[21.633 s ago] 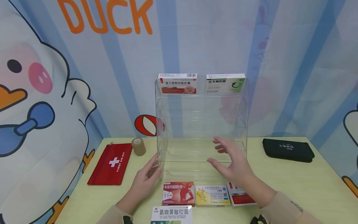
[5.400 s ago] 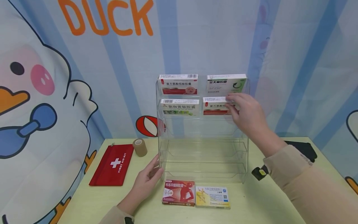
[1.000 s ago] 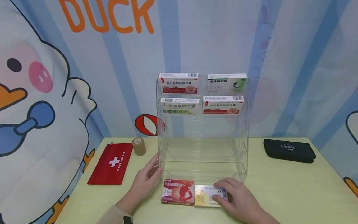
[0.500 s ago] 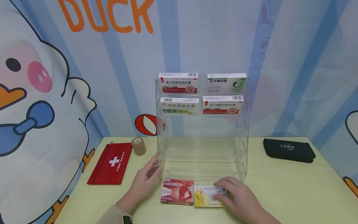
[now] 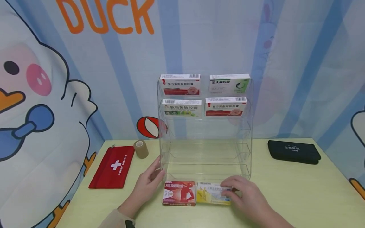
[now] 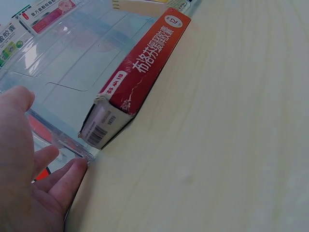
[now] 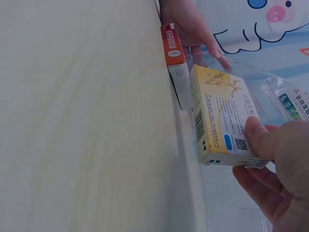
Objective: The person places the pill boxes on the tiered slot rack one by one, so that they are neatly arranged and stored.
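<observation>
My right hand (image 5: 251,196) pinches a yellow-and-white medicine box (image 5: 209,193) by its right end. In the right wrist view, that medicine box (image 7: 224,113) is tilted, thumb on its printed face and fingers beneath. My left hand (image 5: 148,183) holds the lower left side of a clear acrylic display rack (image 5: 205,152), thumb and fingers on either side of the edge in the left wrist view. A red medicine box (image 5: 179,193) lies at the rack's front, left of the yellow-and-white one. Two boxes stand on the rack's top tier, including a green-and-white box (image 5: 229,85), and two on the tier below.
A red first aid pouch (image 5: 112,167) and a brown tape roll (image 5: 141,148) lie left of the rack. On the right is a black zip case (image 5: 293,152). A printed curtain (image 5: 205,38) hangs behind the table (image 5: 291,190).
Five seconds ago my right hand was at the second-tier right box; it has since come down to the yellow-and-white box, whose far edge now tilts up from the table. My left hand stays put.
</observation>
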### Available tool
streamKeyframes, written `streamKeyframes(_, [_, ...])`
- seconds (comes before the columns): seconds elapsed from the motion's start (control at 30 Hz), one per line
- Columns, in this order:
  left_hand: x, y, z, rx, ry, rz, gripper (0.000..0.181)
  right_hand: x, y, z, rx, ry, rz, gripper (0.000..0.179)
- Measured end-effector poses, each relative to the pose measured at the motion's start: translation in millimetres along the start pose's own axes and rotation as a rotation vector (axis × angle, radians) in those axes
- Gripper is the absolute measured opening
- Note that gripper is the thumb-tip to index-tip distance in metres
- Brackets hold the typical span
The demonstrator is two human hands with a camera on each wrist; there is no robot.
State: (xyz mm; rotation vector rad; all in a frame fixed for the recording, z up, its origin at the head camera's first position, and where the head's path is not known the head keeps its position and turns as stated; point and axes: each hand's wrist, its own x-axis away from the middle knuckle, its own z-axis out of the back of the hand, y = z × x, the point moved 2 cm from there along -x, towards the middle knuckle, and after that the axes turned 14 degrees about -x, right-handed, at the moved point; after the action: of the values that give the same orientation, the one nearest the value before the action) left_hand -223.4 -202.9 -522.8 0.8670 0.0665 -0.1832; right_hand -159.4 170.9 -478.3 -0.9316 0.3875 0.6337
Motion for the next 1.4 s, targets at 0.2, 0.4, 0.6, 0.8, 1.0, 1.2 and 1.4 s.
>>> streamKeyframes(0.2, [-0.3,-1.6,-1.1,0.016,-0.005,-0.001,0.069,-12.2,-4,7,0.008,0.066,0.104,0.036])
streamKeyframes(0.4, [-0.7,-2.7,-1.9,0.020,-0.005,-0.002,0.069,-29.1,-10,13,0.044,0.141,0.208,0.041])
streamKeyframes(0.6, [-0.8,-2.8,-1.8,0.014,-0.004,0.000,0.069,-48.4,-20,18,0.077,0.179,0.251,0.040])
streamKeyframes(0.8, [-0.2,-3.2,-1.5,0.010,-0.003,0.007,0.069,-69.2,-28,25,0.083,0.212,0.259,0.034])
streamKeyframes(1.0, [0.0,-3.9,-1.2,0.018,-0.007,0.021,0.069,-95.6,-37,29,0.153,0.257,0.294,0.028])
streamKeyframes(1.2, [0.1,-3.8,-1.1,0.014,-0.007,0.021,0.069,-124.2,-38,30,0.172,0.306,0.325,0.024])
streamKeyframes(1.4, [0.2,-0.2,-0.2,-0.003,-0.002,0.017,0.069,-149.3,-38,25,0.183,0.324,0.355,0.019])
